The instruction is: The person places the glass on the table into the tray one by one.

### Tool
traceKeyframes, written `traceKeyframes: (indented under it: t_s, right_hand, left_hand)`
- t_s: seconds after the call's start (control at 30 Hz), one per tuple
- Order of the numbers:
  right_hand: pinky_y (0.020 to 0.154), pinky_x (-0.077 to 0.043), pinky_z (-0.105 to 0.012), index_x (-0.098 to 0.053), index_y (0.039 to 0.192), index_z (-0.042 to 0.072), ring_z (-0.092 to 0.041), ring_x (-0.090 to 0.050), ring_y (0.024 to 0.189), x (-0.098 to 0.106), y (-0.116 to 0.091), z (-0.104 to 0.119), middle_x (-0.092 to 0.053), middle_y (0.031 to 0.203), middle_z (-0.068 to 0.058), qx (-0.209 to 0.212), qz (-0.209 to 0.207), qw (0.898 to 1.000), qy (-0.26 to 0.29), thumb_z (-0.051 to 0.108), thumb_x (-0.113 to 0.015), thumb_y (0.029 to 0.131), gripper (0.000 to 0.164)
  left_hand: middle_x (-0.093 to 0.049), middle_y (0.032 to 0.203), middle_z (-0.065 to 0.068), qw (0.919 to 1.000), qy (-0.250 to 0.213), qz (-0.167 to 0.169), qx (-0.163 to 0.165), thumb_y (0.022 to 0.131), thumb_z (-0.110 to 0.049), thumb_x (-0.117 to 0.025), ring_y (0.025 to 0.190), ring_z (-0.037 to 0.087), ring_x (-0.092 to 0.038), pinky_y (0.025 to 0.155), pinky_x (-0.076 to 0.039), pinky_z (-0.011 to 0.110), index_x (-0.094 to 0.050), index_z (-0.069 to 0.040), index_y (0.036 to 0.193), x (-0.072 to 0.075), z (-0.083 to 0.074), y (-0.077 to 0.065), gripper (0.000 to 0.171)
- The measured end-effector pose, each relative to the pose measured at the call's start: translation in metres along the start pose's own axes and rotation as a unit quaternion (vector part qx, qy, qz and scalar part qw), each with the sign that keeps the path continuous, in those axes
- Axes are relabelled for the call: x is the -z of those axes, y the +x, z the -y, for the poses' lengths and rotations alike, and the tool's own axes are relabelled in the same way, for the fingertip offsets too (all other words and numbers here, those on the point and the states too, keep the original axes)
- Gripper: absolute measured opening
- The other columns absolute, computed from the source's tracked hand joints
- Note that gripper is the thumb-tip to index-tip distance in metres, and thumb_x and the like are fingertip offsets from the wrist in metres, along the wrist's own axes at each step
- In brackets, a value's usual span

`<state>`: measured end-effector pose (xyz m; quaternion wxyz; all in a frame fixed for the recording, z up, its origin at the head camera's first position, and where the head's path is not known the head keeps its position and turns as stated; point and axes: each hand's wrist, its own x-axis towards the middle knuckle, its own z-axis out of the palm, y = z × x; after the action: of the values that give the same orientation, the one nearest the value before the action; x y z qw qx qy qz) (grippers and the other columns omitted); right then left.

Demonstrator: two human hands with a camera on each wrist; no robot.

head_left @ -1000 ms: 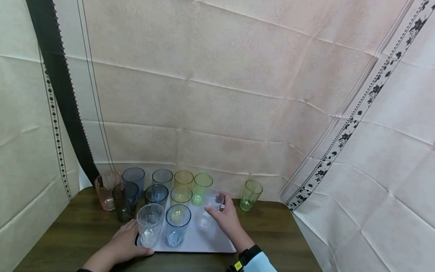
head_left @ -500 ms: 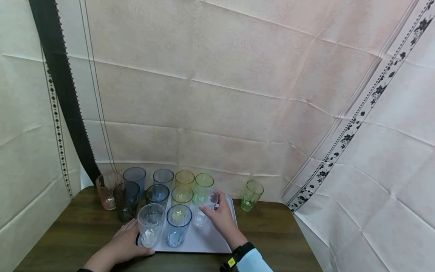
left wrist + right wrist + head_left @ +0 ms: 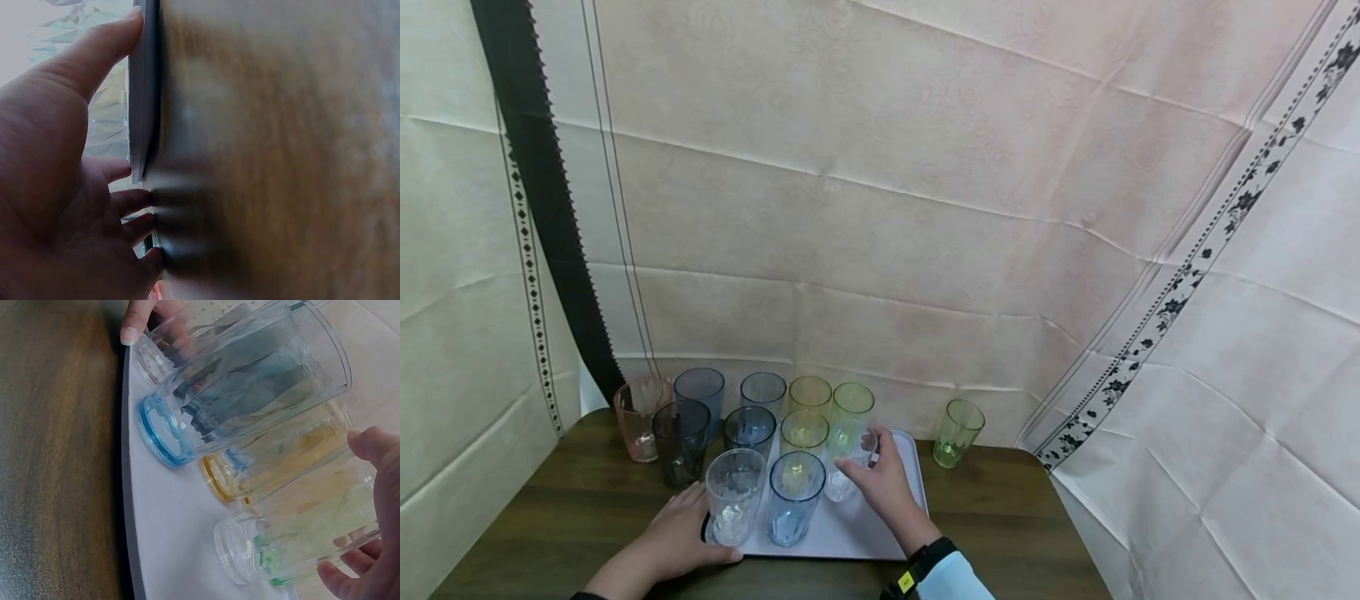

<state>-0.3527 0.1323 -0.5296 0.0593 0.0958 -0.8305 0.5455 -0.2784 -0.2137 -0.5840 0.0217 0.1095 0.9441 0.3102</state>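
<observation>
My right hand (image 3: 891, 492) holds a clear glass (image 3: 234, 553) between thumb and fingers, upright over the white tray (image 3: 865, 533). It stands in front of a green glass (image 3: 853, 400) and right beside a yellow glass (image 3: 805, 433); its base is at the tray surface. At the tray's front left corner, my left hand (image 3: 677, 533) lies with its thumb (image 3: 112, 47) along the tray edge and its fingers spread on the table side. Close by it stand another clear glass (image 3: 733, 500) and a light blue glass (image 3: 165, 431) in the front row.
More tinted glasses fill the tray's back left, including a grey one (image 3: 763, 389) and a dark blue one (image 3: 749, 429). Left of the tray stand pink (image 3: 638, 425), black (image 3: 681, 446) and blue (image 3: 702, 387) glasses. A lone green glass (image 3: 958, 433) stands at the right.
My right hand has carried the clear glass leftward across the tray, toward the yellow glass. My left hand stays at the tray corner.
</observation>
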Motion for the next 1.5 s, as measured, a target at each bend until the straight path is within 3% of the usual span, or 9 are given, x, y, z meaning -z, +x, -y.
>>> traceKeyframes:
  t_s: [0.47,0.77,0.93,1.17,1.33,1.5]
  right_hand:
    - [0.119,-0.047,-0.062,-0.041,0.162,0.000,-0.039,-0.051,0.147,-0.001,-0.002,0.002,-0.057,0.153,-0.021,-0.007,-0.004,1.000,-0.003,0.026,-0.090,0.096,0.087]
    - [0.120,-0.044,-0.064,-0.033,0.169,0.004,-0.044,-0.048,0.150,0.009,-0.005,0.004,-0.052,0.159,-0.022,-0.015,0.015,1.000,-0.014,0.037,-0.093,0.094,0.101]
    - [0.121,-0.042,-0.065,-0.037,0.164,-0.001,-0.044,-0.051,0.148,0.028,-0.008,-0.001,-0.054,0.155,-0.024,-0.005,-0.009,1.000,-0.026,0.038,-0.090,0.097,0.094]
    - [0.117,-0.048,-0.064,-0.048,0.157,0.001,-0.043,-0.055,0.144,0.069,-0.019,-0.025,-0.058,0.151,-0.024,-0.046,-0.070,0.995,-0.046,0.052,-0.088,0.095,0.090]
    - [0.108,-0.055,-0.058,-0.052,0.148,-0.003,-0.041,-0.061,0.132,0.097,-0.021,-0.049,-0.062,0.141,-0.025,-0.064,-0.140,0.985,-0.078,0.053,-0.088,0.094,0.085]
    - [0.104,-0.057,-0.057,-0.049,0.148,-0.004,-0.041,-0.061,0.128,0.125,-0.010,-0.063,-0.057,0.141,-0.026,-0.094,-0.183,0.974,-0.090,0.053,-0.086,0.096,0.086]
  left_hand:
    - [-0.042,0.161,0.043,1.0000,0.004,-0.005,-0.005,0.077,-0.064,-0.096,0.151,0.065,-0.035,0.120,-0.030,0.080,-0.043,0.016,0.158,-0.001,-0.001,0.001,0.125]
    - [-0.045,0.159,0.043,0.9997,0.020,-0.007,-0.014,0.079,-0.063,-0.095,0.149,0.065,-0.038,0.119,-0.032,0.080,-0.046,0.015,0.157,-0.002,0.001,0.001,0.121]
    - [-0.046,0.158,0.042,0.9995,0.023,-0.012,-0.017,0.077,-0.063,-0.095,0.149,0.064,-0.038,0.120,-0.032,0.079,-0.047,0.015,0.156,-0.002,0.003,0.001,0.121]
    - [-0.045,0.159,0.043,0.9997,0.016,-0.013,-0.014,0.077,-0.066,-0.095,0.149,0.065,-0.038,0.119,-0.031,0.080,-0.045,0.015,0.157,-0.003,0.003,0.002,0.125]
    - [-0.045,0.159,0.042,0.9995,0.021,-0.016,-0.018,0.076,-0.064,-0.096,0.149,0.065,-0.038,0.119,-0.032,0.080,-0.045,0.015,0.157,-0.002,0.002,0.001,0.124]
    - [-0.046,0.157,0.044,0.9991,0.030,-0.018,-0.024,0.078,-0.062,-0.096,0.148,0.066,-0.039,0.118,-0.033,0.080,-0.045,0.016,0.156,-0.001,0.001,0.000,0.121]
